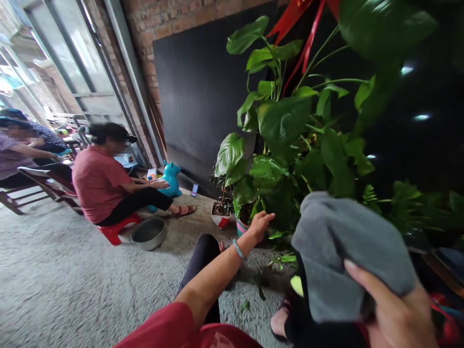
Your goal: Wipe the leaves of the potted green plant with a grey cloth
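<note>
The right hand [402, 309] holds a gray cloth [348, 251], and the left hand [260, 226] (I can't tell if it's pinching) is by a big green leaf [284, 210].

Brick, concrete and greenery

I'm standing in a rough workshop or home shed; which, I can't tell. The brick wall [181, 18], concrete floor [87, 280] and metal-framed panels [78, 53] suggest work; the wooden chair [50, 186], red stool [116, 232] and leafy potted plant [284, 128], domestic life.
</note>
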Demonstrator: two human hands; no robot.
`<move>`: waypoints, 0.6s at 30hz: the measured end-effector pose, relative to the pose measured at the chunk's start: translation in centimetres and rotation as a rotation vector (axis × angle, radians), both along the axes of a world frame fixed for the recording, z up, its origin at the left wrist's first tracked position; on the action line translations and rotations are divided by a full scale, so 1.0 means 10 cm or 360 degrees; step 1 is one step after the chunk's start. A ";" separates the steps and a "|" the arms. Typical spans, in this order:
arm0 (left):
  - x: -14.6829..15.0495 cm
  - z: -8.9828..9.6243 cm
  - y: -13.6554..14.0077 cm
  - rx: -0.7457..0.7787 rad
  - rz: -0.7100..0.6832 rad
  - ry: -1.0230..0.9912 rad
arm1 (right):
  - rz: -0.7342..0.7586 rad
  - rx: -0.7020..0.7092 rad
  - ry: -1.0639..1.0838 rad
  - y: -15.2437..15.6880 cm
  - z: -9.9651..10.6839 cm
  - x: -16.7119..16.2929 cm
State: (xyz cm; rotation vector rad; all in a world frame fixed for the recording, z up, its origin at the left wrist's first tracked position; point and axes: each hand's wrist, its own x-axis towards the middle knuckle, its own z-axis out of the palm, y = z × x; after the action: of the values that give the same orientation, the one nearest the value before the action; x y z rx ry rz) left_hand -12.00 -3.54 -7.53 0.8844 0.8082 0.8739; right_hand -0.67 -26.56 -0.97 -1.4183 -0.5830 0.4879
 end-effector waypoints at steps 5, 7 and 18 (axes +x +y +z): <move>-0.01 -0.02 -0.05 -0.0269 0.0005 -0.0220 | -0.0244 -0.0030 -0.0476 0.82 0.29 -0.05; -0.14 0.02 -0.07 -0.0345 0.0049 -0.0221 | 0.0186 -0.0300 -0.0426 0.90 0.08 -0.11; -0.30 0.08 -0.06 -0.0357 0.0084 -0.0266 | -0.0421 0.0012 -0.0718 0.70 0.60 0.08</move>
State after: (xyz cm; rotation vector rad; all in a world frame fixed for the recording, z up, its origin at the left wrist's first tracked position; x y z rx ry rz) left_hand -14.97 -4.17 -6.77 0.5872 0.7691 0.8719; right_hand 0.12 -19.59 5.01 -1.5807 -0.7395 -0.0505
